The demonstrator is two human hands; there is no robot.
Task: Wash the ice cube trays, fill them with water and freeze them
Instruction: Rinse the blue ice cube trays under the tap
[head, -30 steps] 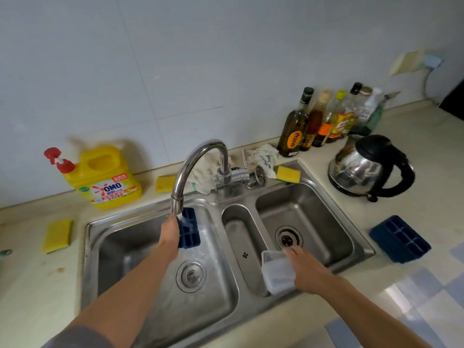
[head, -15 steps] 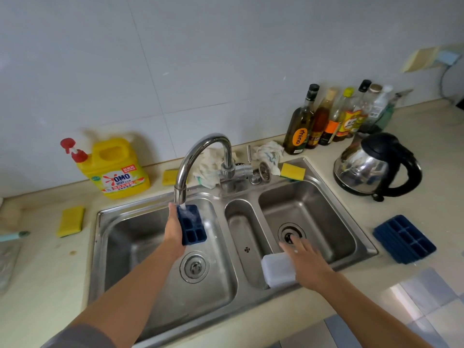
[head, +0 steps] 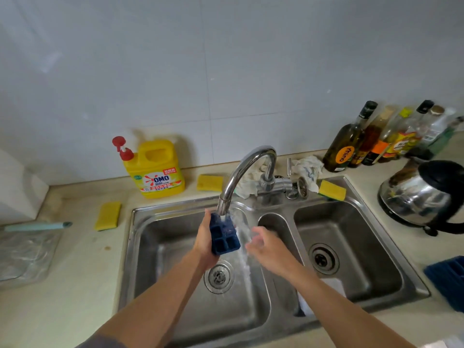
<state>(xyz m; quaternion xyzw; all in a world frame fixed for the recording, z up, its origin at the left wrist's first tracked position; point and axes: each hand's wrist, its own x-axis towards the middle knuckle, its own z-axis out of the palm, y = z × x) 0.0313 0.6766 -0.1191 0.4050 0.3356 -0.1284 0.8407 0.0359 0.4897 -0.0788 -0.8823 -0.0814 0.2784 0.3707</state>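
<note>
A small dark blue ice cube tray (head: 224,234) is held tilted under the running faucet (head: 241,177), over the left basin of the steel sink (head: 140,247). My left hand (head: 204,241) grips its left edge. Water streams off the tray to the right. My right hand (head: 267,247) hovers just right of the tray in the splash, fingers apart and holding nothing. A white plastic lid or tray (head: 334,285) lies on the sink's front divider, partly hidden by my right forearm. A larger blue ice cube tray (head: 449,277) sits on the counter at the right edge.
A yellow detergent jug (head: 155,169) stands behind the sink on the left. Yellow sponges (head: 108,216) lie around the sink. A steel kettle (head: 424,197) and several bottles (head: 349,144) stand at the right. A clear tray (head: 22,254) sits at far left.
My right hand let go of the white plastic piece on the sink's edge and moved left and up to the blue tray. My left hand keeps the tray under the tap.
</note>
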